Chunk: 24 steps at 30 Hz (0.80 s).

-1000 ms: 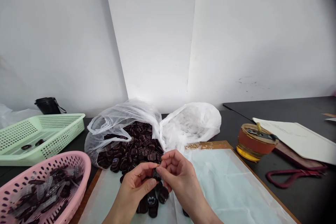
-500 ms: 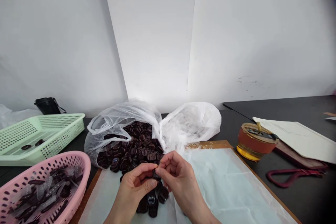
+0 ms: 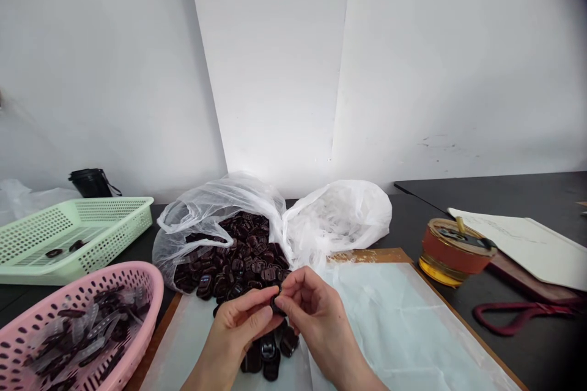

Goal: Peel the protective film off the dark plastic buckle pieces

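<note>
A small dark plastic piece (image 3: pixel 276 304) is pinched between the fingertips of both my hands, which meet at the middle of the work board. My left hand (image 3: pixel 241 325) is closed on its left side, thumb below the index finger. My right hand (image 3: pixel 316 317) grips it from the right and covers part of it. Several loose dark brown plastic pieces (image 3: pixel 268 348) lie just under my hands on the pale sheet (image 3: pixel 389 330). Beyond them, a heap of the same glossy pieces (image 3: pixel 238 256) spills from a clear plastic bag (image 3: pixel 183 214).
On the left stand a pink basket (image 3: pixel 153 311) of dark pieces with clear strips and a green basket (image 3: pixel 123 220). A second white bag (image 3: pixel 343 214) sits behind the board. To the right are an amber tape roll (image 3: pixel 456 250), a notebook (image 3: pixel 527 244) and red-handled pliers (image 3: pixel 509 321).
The view has turned slightly left, so most things sit a little further right. Both hands stay together on the small dark piece, with only slight finger movement.
</note>
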Each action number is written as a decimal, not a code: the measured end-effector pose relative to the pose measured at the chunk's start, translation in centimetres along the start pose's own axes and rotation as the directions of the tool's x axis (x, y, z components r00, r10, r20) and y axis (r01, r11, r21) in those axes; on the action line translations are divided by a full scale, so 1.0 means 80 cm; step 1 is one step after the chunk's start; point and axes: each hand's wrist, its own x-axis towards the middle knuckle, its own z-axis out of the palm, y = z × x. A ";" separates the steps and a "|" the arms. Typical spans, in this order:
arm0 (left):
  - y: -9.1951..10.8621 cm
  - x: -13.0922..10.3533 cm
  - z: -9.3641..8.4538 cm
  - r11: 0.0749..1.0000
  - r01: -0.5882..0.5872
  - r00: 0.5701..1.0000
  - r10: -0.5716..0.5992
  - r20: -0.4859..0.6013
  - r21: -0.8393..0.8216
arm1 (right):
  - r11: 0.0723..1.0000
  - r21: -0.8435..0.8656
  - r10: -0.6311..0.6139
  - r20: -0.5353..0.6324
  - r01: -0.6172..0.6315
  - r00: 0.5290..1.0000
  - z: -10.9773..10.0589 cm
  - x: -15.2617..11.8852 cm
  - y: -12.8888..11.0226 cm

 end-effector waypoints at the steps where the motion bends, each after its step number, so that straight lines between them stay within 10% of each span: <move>1: 0.001 -0.001 0.002 1.000 0.005 1.000 -0.005 -0.007 -0.013 | 0.999 -0.035 -0.020 0.000 0.020 1.000 -0.001 0.000 -0.001; 11: 0.003 0.003 0.000 0.999 0.028 0.998 -0.027 0.057 -0.022 | 0.859 -0.406 -0.317 0.059 0.313 0.947 -0.003 -0.006 0.005; 24: 0.007 0.003 -0.003 0.991 0.001 1.000 -0.005 0.026 0.137 | 0.853 -0.398 -0.275 0.209 0.338 0.938 -0.012 -0.006 -0.006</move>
